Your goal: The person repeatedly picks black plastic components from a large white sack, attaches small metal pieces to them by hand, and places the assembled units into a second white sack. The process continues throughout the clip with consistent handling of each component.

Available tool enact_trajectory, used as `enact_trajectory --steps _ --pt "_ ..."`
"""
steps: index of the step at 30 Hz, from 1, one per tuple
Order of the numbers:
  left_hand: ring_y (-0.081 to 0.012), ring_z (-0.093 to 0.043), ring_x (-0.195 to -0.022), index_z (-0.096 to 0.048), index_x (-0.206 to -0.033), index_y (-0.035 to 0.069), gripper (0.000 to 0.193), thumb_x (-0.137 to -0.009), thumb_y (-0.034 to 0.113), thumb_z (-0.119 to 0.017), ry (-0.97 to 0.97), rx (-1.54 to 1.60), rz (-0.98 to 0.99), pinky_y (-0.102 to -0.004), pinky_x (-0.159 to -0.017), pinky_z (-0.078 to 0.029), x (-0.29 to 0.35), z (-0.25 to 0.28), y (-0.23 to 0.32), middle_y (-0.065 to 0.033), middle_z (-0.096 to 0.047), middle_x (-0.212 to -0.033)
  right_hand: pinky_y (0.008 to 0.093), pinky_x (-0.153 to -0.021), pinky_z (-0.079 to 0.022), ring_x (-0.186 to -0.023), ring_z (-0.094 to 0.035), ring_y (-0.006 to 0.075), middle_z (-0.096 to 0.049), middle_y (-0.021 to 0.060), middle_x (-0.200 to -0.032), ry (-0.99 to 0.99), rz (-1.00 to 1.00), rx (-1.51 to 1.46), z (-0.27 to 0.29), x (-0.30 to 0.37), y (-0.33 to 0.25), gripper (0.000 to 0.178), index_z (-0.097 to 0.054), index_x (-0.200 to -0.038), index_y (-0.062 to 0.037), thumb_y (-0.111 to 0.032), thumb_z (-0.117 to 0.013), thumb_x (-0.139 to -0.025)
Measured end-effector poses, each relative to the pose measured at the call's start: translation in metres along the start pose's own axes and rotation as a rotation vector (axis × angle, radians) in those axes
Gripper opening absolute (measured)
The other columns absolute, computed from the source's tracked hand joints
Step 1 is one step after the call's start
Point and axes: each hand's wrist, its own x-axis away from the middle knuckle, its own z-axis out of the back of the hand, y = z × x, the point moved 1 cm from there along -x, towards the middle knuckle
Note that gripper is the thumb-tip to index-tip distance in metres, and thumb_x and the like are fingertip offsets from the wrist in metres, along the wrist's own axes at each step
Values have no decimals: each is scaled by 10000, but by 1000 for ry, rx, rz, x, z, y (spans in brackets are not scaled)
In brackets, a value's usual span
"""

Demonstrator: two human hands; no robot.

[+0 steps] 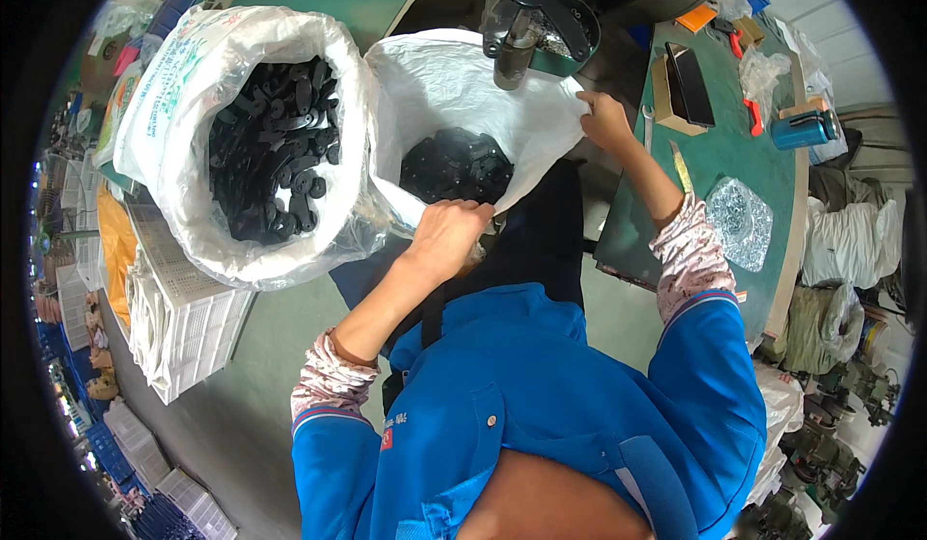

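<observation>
A white woven sack [541, 129] hangs with its mouth spread wide in front of me. Black parts [458, 165] lie in a heap at its bottom. My left hand [449, 236] is closed on the near rim of the sack. At the far right of the mouth, my right hand [605, 120] pinches the rim between thumb and fingers. To the left, touching the first sack, stands a second white sack [154, 105] with a clear plastic liner. Many flat, elongated black pieces [280, 129] fill it.
A black machine head [541, 33] juts over the sack's far edge. On the green bench [666, 221] at right lie a wrench [648, 127], a phone-like black slab [688, 84] on a cardboard box, and a clear bag [739, 221]. White plastic crates [198, 318] stand at left.
</observation>
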Motion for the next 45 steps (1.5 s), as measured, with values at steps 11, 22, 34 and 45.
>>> enact_trajectory --steps 11,22,34,45 --pt "-348 -607 -711 -646 -916 -2 179 -749 25 -587 164 168 -56 -411 -643 -493 7 -9 -2 -178 -605 -728 397 -916 -467 -1024 -606 366 -633 227 -1081 58 -16 -51 6 9 -6 460 -637 -1147 -60 -64 -535 -699" --pt "-176 -654 -904 -584 -1142 -4 301 -850 68 -595 603 389 556 -301 -827 -510 36 60 -81 -112 -674 -1005 257 -680 -490 -847 -633 143 -645 72 -1033 161 -33 -770 38 15 -56 345 -562 -1244 -48 -89 -540 -903" --pt "-422 -191 -1354 -145 -1481 160 996 -703 431 -705 217 -271 1179 -681 -970 -309 -60 124 -230 -232 -207 -1464 247 -617 -499 -775 -657 149 -658 118 -1005 -58 97 -728 -2 48 -102 317 -538 -1256 -12 -84 -489 -951" --pt "-374 -558 -1112 -618 -1135 118 377 -767 201 -618 300 -555 858 -443 -933 -453 -57 129 -288 -188 -611 -1158 232 -627 -483 -771 -645 138 -655 117 -997 12 -85 -874 -22 123 -104 250 -600 -1155 13 -64 -484 -948"
